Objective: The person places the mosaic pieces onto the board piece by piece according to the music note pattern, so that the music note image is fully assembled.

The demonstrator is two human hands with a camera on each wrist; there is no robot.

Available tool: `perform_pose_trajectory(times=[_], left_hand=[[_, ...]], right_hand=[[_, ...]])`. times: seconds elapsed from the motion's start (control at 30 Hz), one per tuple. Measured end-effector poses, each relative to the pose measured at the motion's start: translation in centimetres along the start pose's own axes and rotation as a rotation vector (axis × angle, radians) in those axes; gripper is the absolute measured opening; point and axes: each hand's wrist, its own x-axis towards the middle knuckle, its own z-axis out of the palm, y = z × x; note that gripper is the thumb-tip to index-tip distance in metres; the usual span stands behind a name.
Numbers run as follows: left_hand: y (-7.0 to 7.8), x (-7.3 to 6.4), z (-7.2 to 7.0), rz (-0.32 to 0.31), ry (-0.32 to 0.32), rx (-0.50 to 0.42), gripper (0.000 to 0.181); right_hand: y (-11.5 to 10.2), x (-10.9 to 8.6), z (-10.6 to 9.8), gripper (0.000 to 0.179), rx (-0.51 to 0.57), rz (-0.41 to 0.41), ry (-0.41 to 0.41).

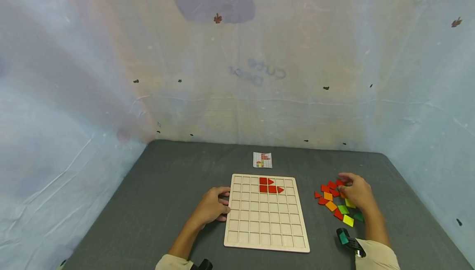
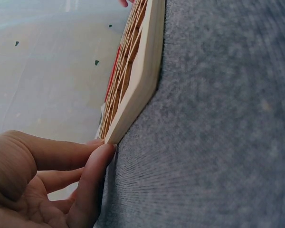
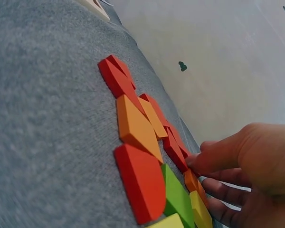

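A wooden grid board (image 1: 265,220) lies on the grey table. Red squares (image 1: 263,181) and red triangles (image 1: 280,189) fill cells in its top two rows, each row ending in a triangle. My left hand (image 1: 211,207) holds the board's left edge; in the left wrist view, thumb and index finger (image 2: 61,154) meet at its rim. At the right, my right hand (image 1: 358,189) reaches over a scatter of coloured pieces (image 1: 328,196). Its thumb touches or nearly touches a red piece (image 3: 173,149) in the right wrist view; other fingers are partly hidden behind the pieces.
A small printed pattern card (image 1: 262,160) lies behind the board. Orange pieces (image 1: 331,206), green pieces (image 1: 343,210) and yellow pieces (image 1: 348,220) lie close together right of the board. A pale printed sheet (image 1: 237,109) hangs behind and beside the table.
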Motion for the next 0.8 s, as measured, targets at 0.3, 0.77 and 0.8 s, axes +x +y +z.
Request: perform_pose_trajectory(times=[0.3,0.77,0.8], left_hand=[[0.06,-0.09,-0.01,-0.002,0.003,-0.006,0.067],[0.23,-0.18,0.02,-0.005,0.002,0.003,0.066],[0.23,-0.17,0.0,-0.006,0.002,0.003,0.066]], right_hand=[[-0.34,0.17,-0.3,0.04,-0.024,0.054,-0.008],[-0.16,0.13,-0.45,0.034,-0.031,0.032,-0.008],[-0.21,0.13,-0.46,0.034,-0.032,0.029,-0.009]])
